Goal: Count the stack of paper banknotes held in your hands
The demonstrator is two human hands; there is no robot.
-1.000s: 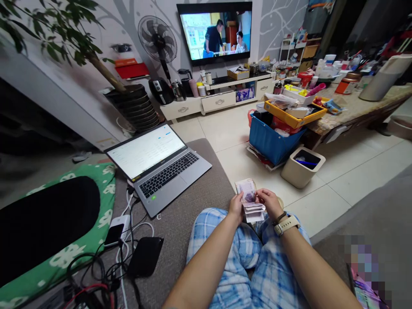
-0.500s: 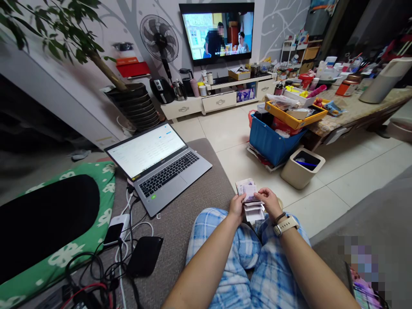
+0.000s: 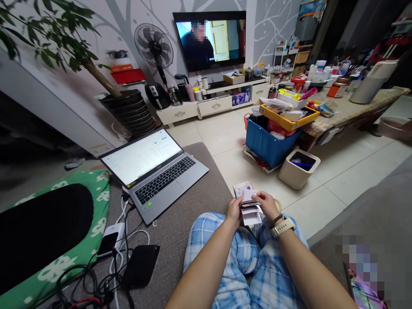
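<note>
I hold a stack of banknotes over my knees, which are in blue plaid trousers. My left hand grips the stack from the left side. My right hand, with a watch on its wrist, holds the right side, its thumb on the top note. The notes are fanned slightly, with pale ones at the bottom and a purple-pink one on top.
An open laptop sits on the grey sofa to my left, with phones and tangled cables nearby. Ahead on the tiled floor stand a beige bin and a blue crate. A cluttered table is at the right.
My right thumb has slid another note down the stack. The view has shifted slightly down and right. The picture on the TV has changed.
</note>
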